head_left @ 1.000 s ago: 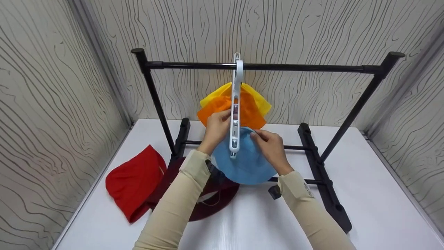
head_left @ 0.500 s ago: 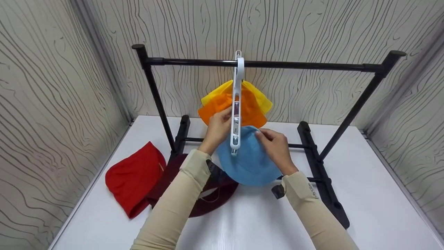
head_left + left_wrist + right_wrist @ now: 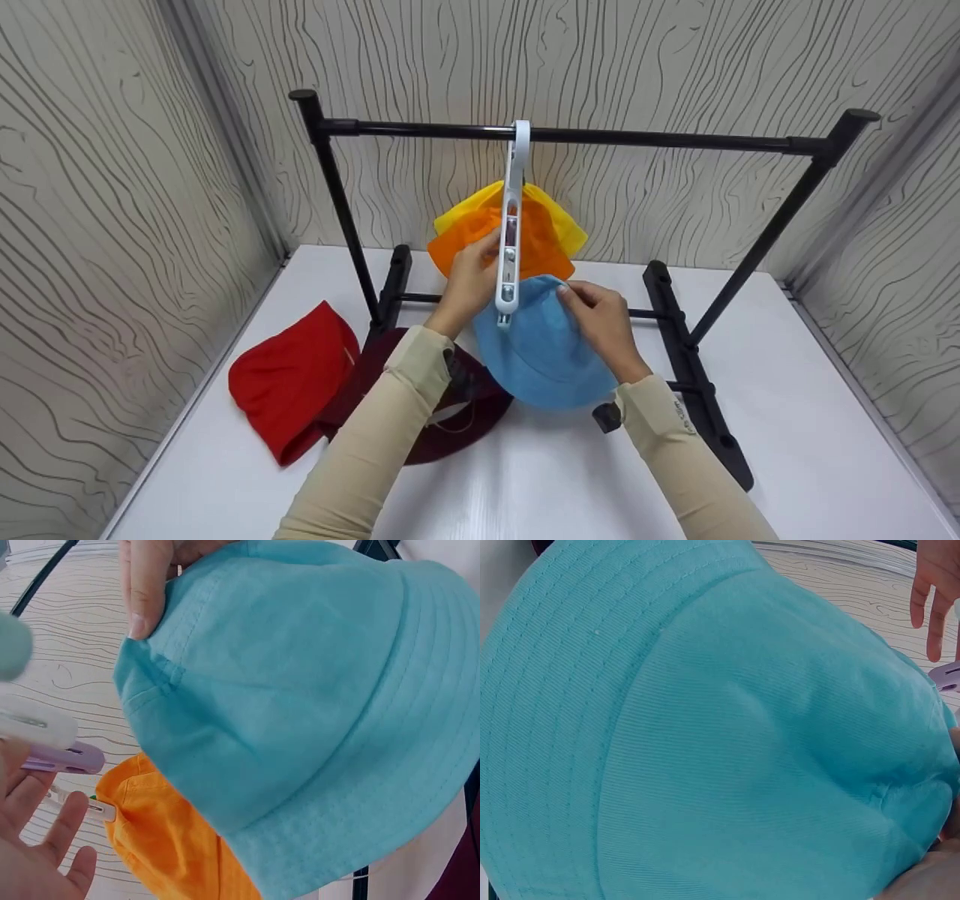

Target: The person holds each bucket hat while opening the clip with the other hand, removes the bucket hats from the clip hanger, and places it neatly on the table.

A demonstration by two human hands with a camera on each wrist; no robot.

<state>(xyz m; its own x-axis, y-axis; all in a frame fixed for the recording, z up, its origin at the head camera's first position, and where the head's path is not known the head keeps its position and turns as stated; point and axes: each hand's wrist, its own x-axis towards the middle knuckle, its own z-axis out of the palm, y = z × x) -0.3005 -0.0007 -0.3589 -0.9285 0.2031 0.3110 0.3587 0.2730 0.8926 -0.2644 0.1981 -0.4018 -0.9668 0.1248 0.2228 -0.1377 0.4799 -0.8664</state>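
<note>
My right hand [image 3: 606,322] pinches the crown of a light blue bucket hat [image 3: 292,690], whose brim hangs downward. In the right wrist view, the hat fills most of the frame. My left hand [image 3: 469,281] is at a white clip hanger [image 3: 508,255] and pinches a purple clip [image 3: 71,757] on it; its other fingers are spread. The tip of the blue crown is close to that clip in the left wrist view, apart from it. An orange bucket hat [image 3: 540,240] hangs behind from a white clip, with a yellow hat [image 3: 559,214] farther back.
A black rack [image 3: 637,137] carries the hanger on its top bar. On the white table [image 3: 810,390], a red bucket hat [image 3: 296,382] lies at left. A maroon hat [image 3: 469,427] is beside it, partly behind the left forearm.
My right hand has shifted slightly to the right with the blue hat, showing more of its crown. My left hand stays at the clip. The head view has moved a little.
</note>
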